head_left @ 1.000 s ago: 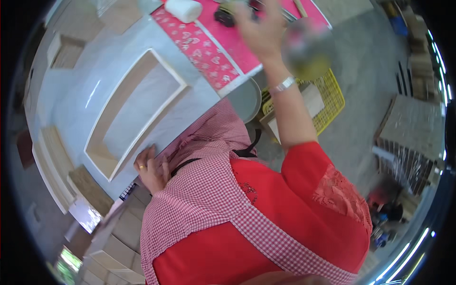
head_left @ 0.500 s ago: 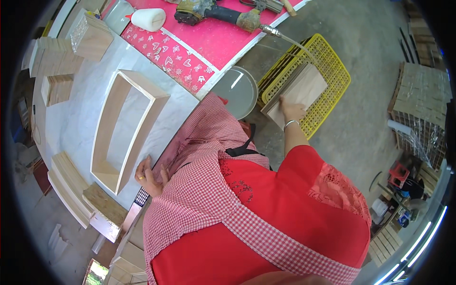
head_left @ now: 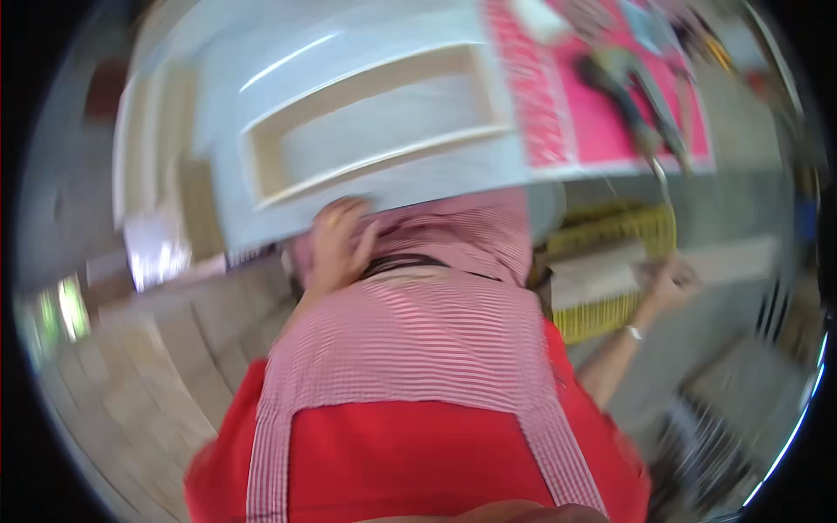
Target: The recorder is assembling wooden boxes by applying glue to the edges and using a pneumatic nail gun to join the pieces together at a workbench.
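A rectangular wooden frame (head_left: 375, 166) lies on the pale marbled tabletop (head_left: 227, 78). My left hand (head_left: 340, 240) rests at the table's front edge, close to the frame's near side, fingers apart and holding nothing. Out to the right, my right hand (head_left: 671, 283) grips a thin pale wooden board (head_left: 737, 260) by one end. This board is raised beside the yellow plastic basket (head_left: 597, 318). More flat boards (head_left: 597, 272) lie on the basket. Motion blurs the whole picture, so the right fingertips are unclear.
A pink patterned mat (head_left: 602, 131) covers the table's right part, with a nail gun (head_left: 623, 96) and its air hose (head_left: 663, 187). A white bottle (head_left: 536, 19) stands behind. Long wooden strips (head_left: 157, 139) lie at the table's left end.
My view has swung round toward the table. My right hand has drawn one board off the stack at the basket, out to the right. My left hand stays by the table edge.
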Available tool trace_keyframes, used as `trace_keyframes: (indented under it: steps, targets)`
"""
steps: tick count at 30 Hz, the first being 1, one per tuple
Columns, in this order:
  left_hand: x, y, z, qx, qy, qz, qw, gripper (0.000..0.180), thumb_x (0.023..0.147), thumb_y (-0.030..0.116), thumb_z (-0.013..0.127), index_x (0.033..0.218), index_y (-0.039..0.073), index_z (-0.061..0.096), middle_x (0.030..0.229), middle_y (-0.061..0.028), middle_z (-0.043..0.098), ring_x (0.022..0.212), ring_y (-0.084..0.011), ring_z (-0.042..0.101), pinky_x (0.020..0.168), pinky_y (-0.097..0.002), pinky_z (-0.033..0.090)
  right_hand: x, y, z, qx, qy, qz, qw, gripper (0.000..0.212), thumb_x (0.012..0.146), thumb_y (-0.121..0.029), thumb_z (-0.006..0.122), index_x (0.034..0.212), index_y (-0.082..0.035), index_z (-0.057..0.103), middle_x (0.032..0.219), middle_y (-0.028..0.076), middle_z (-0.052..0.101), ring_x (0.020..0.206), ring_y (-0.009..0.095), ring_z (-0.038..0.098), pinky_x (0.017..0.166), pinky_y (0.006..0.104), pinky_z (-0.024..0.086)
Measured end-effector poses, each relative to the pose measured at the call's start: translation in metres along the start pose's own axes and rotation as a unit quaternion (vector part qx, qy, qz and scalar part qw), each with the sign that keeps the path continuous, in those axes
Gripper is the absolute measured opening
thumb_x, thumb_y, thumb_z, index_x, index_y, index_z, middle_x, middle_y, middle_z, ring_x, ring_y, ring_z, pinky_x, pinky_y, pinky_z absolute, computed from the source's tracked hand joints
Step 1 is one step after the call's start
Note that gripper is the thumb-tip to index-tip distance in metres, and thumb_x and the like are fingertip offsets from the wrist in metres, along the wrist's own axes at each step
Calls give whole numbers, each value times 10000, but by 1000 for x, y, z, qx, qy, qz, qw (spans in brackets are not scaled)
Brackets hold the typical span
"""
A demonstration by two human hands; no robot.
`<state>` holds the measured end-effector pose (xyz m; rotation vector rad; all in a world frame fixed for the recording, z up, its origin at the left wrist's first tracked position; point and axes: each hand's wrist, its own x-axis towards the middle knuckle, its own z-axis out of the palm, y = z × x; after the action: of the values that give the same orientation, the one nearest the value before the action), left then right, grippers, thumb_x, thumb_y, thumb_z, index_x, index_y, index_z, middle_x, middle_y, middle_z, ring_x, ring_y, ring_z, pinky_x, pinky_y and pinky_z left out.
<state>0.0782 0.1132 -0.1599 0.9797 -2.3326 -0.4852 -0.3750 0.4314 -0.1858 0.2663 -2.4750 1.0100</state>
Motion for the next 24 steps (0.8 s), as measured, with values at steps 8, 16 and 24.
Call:
trace_keyframes:
  steps: [8, 16, 24]
  targets:
    - [-35, -24, -66, 64, 198, -208, 956, 192, 803, 165, 765, 973, 103, 700, 926, -41, 662, 905, -238, 614, 840, -387, 390, 7, -316, 44, 151, -483, -504, 700, 1035, 652, -182, 848, 1526, -28, 316, 1523, 155, 408, 1408, 300, 381, 1177, 410, 276]
    - [-11, -43, -84, 60, 214, -208, 952, 280, 766, 166, 806, 995, 29, 718, 919, -102, 703, 901, -289, 658, 826, -386, 465, -75, -433, 83, 69, -530, -674, 510, 1140, 501, -120, 838, 1517, -61, 325, 1538, 163, 374, 1410, 363, 368, 1173, 446, 310]
    - [0, -47, -89, 33, 167, -164, 972, 300, 788, 245, 793, 976, 18, 737, 941, -149, 710, 832, -328, 672, 759, -407, 520, -77, -440, 96, 47, -559, -677, 476, 1153, 515, -96, 835, 1535, -73, 299, 1563, 172, 343, 1441, 358, 328, 1203, 419, 269]
